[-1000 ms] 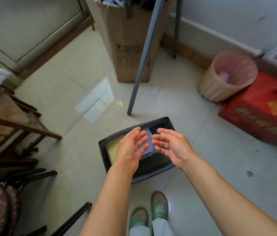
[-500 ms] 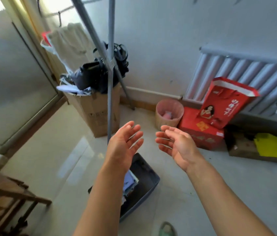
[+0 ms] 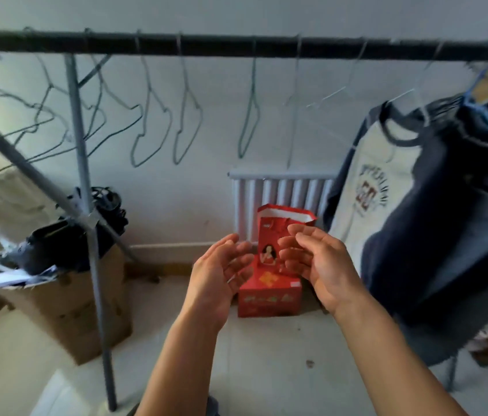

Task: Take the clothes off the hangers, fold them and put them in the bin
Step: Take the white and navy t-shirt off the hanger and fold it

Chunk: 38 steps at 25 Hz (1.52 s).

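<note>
The left hand (image 3: 218, 274) is raised at chest height with its fingers loosely extended and its palm turned inward, holding nothing. The right hand (image 3: 317, 262) mirrors it, with relaxed, slightly bent fingers and an empty palm. The two are near each other but do not touch. Beyond them on the floor are a red gift bag (image 3: 281, 232) and a red box (image 3: 269, 295), set against a radiator (image 3: 278, 190).

Overhead, a dark rail (image 3: 236, 45) carries a row of bare wire hangers (image 3: 187, 115). The clothes left to do hang at its right end: a cream shirt (image 3: 377, 187) with navy sleeves, and pressed against it a dark navy garment (image 3: 446, 220) (too blurred to tell what kind). The bin is out of view.

The step in hand looks to be the reach for the cream shirt, the nearer of the two. To do it well, the right hand would first part the shirt from the navy garment. One hand should then steady the hanger at its neck while the other slips one shoulder off at a time. Tugging downward risks stretching the collar, bending the thin wire, or dragging the neighbouring garment off with it. Leaving the hanger on the rail keeps both hands free for folding.
</note>
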Each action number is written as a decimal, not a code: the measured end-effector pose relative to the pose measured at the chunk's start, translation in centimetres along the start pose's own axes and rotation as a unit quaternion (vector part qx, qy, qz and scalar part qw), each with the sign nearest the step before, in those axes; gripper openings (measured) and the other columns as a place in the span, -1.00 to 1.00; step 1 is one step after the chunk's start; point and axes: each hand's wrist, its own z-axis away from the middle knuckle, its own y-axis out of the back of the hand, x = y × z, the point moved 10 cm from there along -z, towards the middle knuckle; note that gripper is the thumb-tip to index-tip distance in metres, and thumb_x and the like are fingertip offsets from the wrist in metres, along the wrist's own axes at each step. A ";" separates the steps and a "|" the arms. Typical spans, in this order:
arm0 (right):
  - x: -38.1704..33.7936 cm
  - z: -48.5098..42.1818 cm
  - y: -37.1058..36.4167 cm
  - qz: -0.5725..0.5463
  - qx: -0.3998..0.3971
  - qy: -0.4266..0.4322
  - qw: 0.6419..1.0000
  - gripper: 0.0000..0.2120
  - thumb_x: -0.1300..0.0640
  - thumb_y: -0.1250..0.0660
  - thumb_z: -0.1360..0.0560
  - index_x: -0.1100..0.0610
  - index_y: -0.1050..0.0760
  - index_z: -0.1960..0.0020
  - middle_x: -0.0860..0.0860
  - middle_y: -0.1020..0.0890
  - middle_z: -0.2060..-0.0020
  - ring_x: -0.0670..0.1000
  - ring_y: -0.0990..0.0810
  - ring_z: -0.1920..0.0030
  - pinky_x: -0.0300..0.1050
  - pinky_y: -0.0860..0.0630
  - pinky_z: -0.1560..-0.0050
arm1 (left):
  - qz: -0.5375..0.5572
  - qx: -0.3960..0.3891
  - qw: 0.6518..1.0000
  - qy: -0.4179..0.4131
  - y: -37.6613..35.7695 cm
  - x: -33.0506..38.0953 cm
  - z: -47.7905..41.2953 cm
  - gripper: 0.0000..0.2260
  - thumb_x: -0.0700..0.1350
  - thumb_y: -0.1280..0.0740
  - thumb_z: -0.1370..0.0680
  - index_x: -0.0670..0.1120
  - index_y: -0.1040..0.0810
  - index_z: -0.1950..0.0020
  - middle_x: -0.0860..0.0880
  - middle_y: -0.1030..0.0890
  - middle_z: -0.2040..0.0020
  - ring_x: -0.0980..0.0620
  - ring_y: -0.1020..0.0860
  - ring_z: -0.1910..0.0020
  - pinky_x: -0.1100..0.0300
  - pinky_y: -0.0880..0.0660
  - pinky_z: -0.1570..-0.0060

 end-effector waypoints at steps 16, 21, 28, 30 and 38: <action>-23.5 -5.8 17.5 0.314 0.250 0.376 0.835 -0.83 0.16 -0.23 -0.53 0.00 -0.59 0.01 0.03 -0.57 0.04 -0.01 -0.55 0.10 -0.02 -0.54 0.06 | -0.067 -0.082 0.994 -0.032 -19.0 -6.2 -1.7 -0.80 -0.13 -0.31 -0.59 -0.15 -0.59 -0.17 -0.10 -0.68 0.15 0.00 -0.61 0.24 0.12 -0.56 0.15; -24.0 -13.3 16.7 0.527 0.211 0.225 0.792 -0.49 -0.06 -0.27 -0.51 0.20 -0.33 -0.35 0.19 -0.41 -0.27 0.22 -0.45 -0.24 0.06 -0.45 -0.10 | -0.078 -0.071 0.993 -0.049 -20.4 -6.4 -1.7 -0.82 -0.14 -0.30 -0.59 -0.15 -0.59 -0.16 -0.11 -0.69 0.14 0.00 -0.61 0.24 0.09 -0.55 0.12; -24.5 -14.3 17.4 0.481 0.211 0.244 0.815 -0.80 0.13 -0.04 -0.64 0.21 -0.39 -0.05 0.16 -0.52 0.03 0.18 -0.49 0.04 -0.03 -0.33 0.10 | -0.094 -0.035 0.993 -0.063 -19.5 -6.7 -1.5 -0.82 -0.11 -0.28 -0.61 -0.12 -0.62 -0.13 -0.12 -0.70 0.12 -0.03 -0.62 0.19 0.04 -0.56 0.07; -25.5 -13.4 17.1 0.460 0.210 0.283 0.815 -0.84 0.14 -0.04 -0.64 0.18 -0.33 0.04 0.11 -0.47 0.12 0.14 -0.44 0.11 -0.03 -0.29 0.14 | -0.101 -0.033 0.992 -0.063 -19.4 -6.9 -1.4 -0.82 -0.10 -0.28 -0.61 -0.10 -0.63 -0.12 -0.12 -0.70 0.12 -0.04 -0.62 0.18 0.04 -0.57 0.06; -24.7 -11.0 20.2 0.470 0.175 0.303 0.810 -0.74 0.05 -0.24 -0.57 0.18 -0.47 0.22 0.03 -0.50 0.38 0.12 -0.48 0.30 -0.04 -0.41 0.27 | -0.133 -0.048 0.988 -0.063 -20.3 -7.1 -1.6 -0.83 -0.13 -0.26 -0.62 -0.12 -0.61 -0.11 -0.09 -0.69 0.15 -0.04 -0.60 0.16 0.04 -0.54 0.05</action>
